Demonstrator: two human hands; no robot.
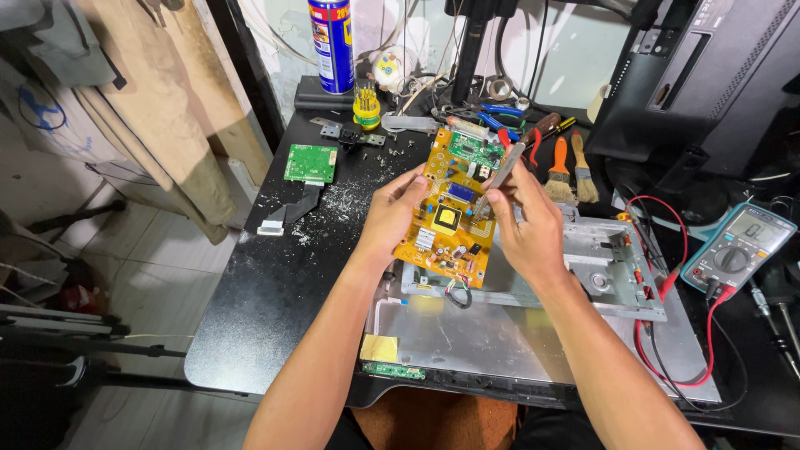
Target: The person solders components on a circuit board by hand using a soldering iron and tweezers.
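Gripping the yellow circuit board, left hand; right hand pinches tweezers; blue spray can behind.

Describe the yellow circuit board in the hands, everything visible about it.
The yellow circuit board is a long rectangular board, held tilted above a grey metal chassis on the black table. It carries a dark square transformer near its middle, a blue part above that, small capacitors and white connectors, and a smaller green board at its far end. Short wires hang from its near edge. The left hand grips its left edge; the right hand holds metal tweezers against its right side.
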